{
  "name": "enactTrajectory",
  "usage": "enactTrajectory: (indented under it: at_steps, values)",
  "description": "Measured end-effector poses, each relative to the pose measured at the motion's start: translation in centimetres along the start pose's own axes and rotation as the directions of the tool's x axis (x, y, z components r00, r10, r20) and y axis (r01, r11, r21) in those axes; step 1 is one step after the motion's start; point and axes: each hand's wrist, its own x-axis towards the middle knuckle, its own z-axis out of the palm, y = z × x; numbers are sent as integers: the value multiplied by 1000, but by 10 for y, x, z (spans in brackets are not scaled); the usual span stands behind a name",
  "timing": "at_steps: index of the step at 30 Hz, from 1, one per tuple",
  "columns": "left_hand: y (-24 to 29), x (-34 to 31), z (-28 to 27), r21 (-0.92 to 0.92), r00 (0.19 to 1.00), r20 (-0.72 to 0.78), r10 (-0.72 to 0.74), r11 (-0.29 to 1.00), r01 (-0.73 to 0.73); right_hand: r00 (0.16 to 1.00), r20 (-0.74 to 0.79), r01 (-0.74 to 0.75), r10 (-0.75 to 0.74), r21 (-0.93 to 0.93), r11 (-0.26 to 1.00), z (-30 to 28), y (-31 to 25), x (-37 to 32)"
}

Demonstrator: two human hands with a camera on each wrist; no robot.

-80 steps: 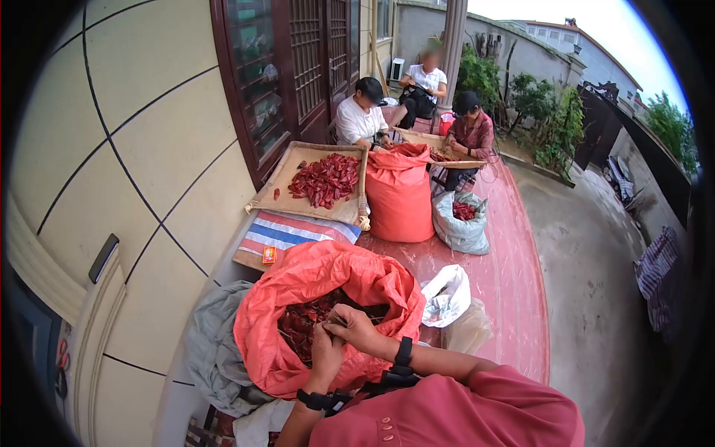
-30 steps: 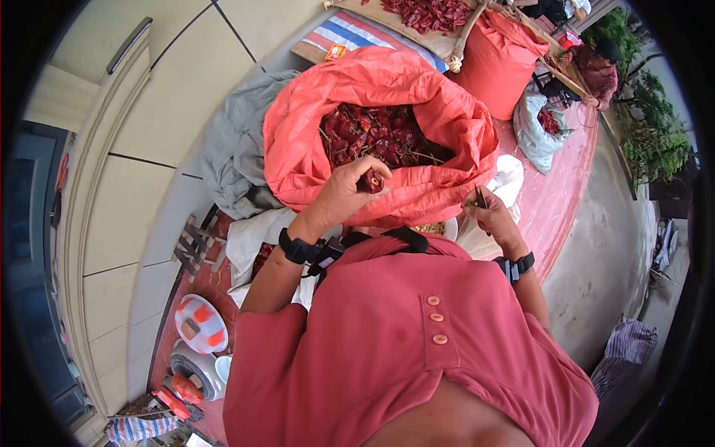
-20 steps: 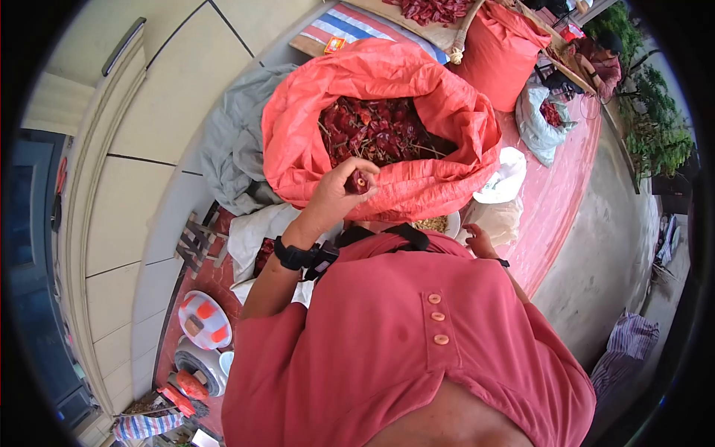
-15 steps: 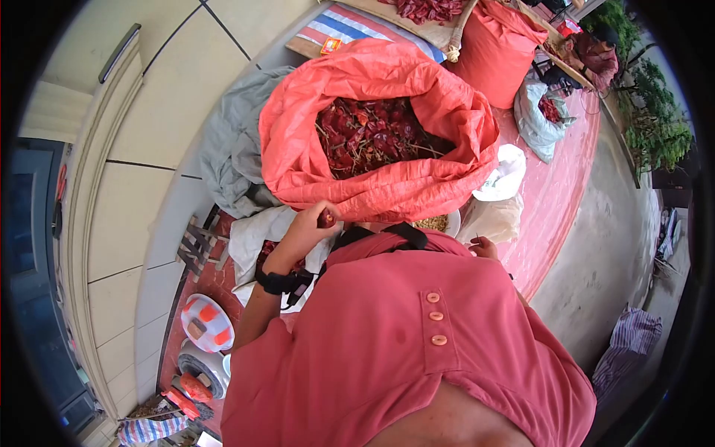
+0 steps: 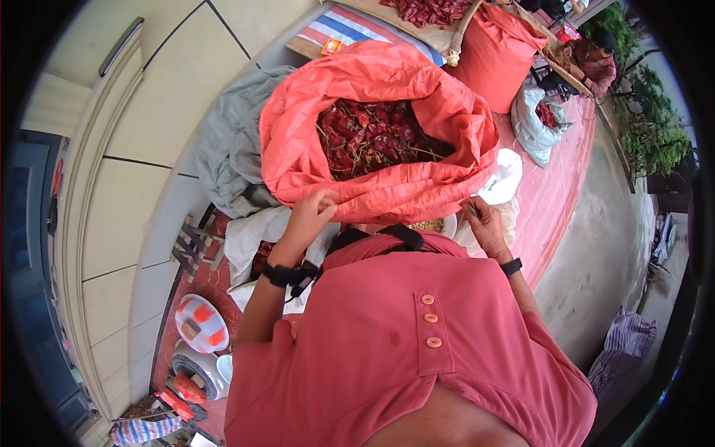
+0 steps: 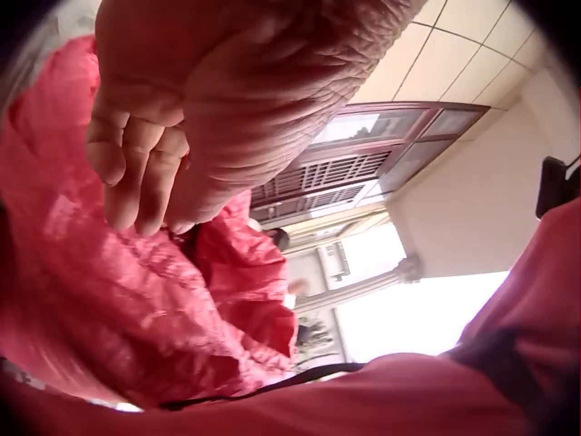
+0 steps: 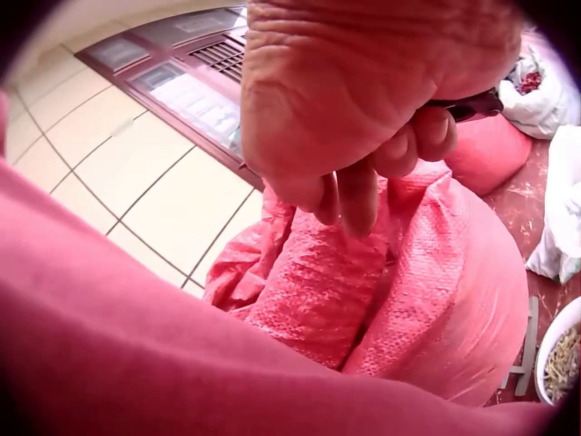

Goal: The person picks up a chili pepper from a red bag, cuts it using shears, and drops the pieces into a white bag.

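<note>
A large red woven sack [image 5: 447, 167] stands open against the person's lap, with dried red chilies [image 5: 369, 138] and stem bits inside. My left hand [image 5: 309, 220] is by the sack's near left rim, fingers loosely extended; no chili shows in it. In the left wrist view its fingers [image 6: 141, 173] hang relaxed in front of the red cloth. My right hand [image 5: 488, 227] is at the sack's near right side. It grips a small dark, shiny pointed tool [image 7: 477, 107], mostly hidden by the fingers; I cannot tell its kind.
A white bowl of yellowish bits [image 7: 563, 359] stands beside the sack. White cloth [image 5: 253, 238] and chilies lie to the left. Beyond are a full red sack [image 5: 499, 56], a pale sack of chilies [image 5: 536, 134], a chili tray [image 5: 424, 30] and a seated person [image 5: 596, 63].
My left hand held a chili half a second ago; now none shows in it. My right hand dipped beside the lap, then rose to the sack's right side. Earlier, both hands met over the sack.
</note>
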Motion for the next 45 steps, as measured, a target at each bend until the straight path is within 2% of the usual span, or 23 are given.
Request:
enactTrajectory:
  at_steps: [1, 3, 5, 8, 10, 14, 15, 16, 19, 20, 22, 23, 26, 27, 28, 30, 31, 35, 38, 39, 42, 43, 45]
  values:
    - [10, 21, 5, -3, 996, -11, 89, 996, -89, 999, -19, 42, -43, -39, 998, 2, -3, 0]
    - [10, 68, 23, 27, 993, 33, 112, 993, -113, 999, -23, 28, -29, -34, 999, 2, -9, 0]
    - [-5, 117, 50, 200, 987, -11, 161, 967, -156, 999, -36, 16, -18, -45, 999, 1, -12, -3]
    - [-11, 158, 87, 398, 982, -177, 67, 917, 9, 998, -70, -14, 7, -93, 996, -2, -18, -13]
    - [-23, 171, 98, 414, 979, -196, 53, 910, 34, 994, -99, -55, 41, -145, 988, -8, -27, -24]
    - [-33, 179, 104, 415, 984, -171, 43, 909, 32, 971, -203, -138, 128, -34, 990, -18, -3, -50]
    - [-26, 176, 102, 371, 982, -191, -3, 926, 75, 957, -245, -160, 153, -6, 987, -21, -2, -57]
    - [-30, 177, 101, 329, 968, -248, 43, 944, 42, 945, -274, -180, 181, 30, 983, -23, -2, -61]
    - [-42, 178, 84, 91, 952, -231, 203, 978, -187, 913, -332, -209, 237, 118, 971, -30, 1, -72]
    - [-46, 176, 81, -58, 979, -182, 88, 993, -100, 911, -344, -192, 228, 137, 972, -30, 3, -72]
    - [-18, 157, 60, -337, 991, -48, -122, 936, 98, 909, -363, -149, 202, 170, 974, -29, 6, -66]
    - [-9, 149, 53, -462, 992, -19, -122, 881, 99, 913, -354, -146, 204, 183, 972, -28, -3, -58]
    - [12, 129, 38, -703, 993, -1, -114, 706, 80, 953, -300, -9, 44, 118, 993, -22, -37, -26]
    - [23, 122, 30, -682, 998, 11, -66, 729, 56, 966, -259, 47, -16, 111, 993, -18, -52, -14]
    - [36, 115, 24, -575, 999, -36, -11, 818, -11, 972, -220, 104, -78, 106, 989, -14, -69, 0]
    - [55, 102, 20, -320, 988, -100, 114, 937, -140, 996, -56, 81, -72, 174, 981, -6, -106, 27]
    - [55, 99, 23, -194, 960, -167, 223, 948, -254, 996, 0, 87, -89, 189, 978, 2, -117, 42]
    - [92, 66, 19, -119, 899, -264, 349, 913, -390, 957, 191, 177, -219, 213, 961, 34, -162, 75]
    - [84, 49, 13, 93, 805, -329, 494, 865, -492, 855, 342, 350, -390, 176, 920, 63, -136, 97]
    - [75, 41, 8, 180, 783, -350, 513, 858, -482, 873, 352, 300, -337, 154, 941, 65, -138, 97]
    - [27, 4, -11, 340, 868, -317, 382, 900, -272, 918, 303, 269, -256, -1, 963, 61, -107, 105]
    - [-3, -8, -15, 382, 885, -334, 325, 905, -188, 941, 313, 106, -126, 78, 991, 54, -112, 100]
    - [-57, -37, -18, 425, 909, -368, 194, 905, -22, 945, 308, 78, -106, 101, 992, 47, -108, 92]
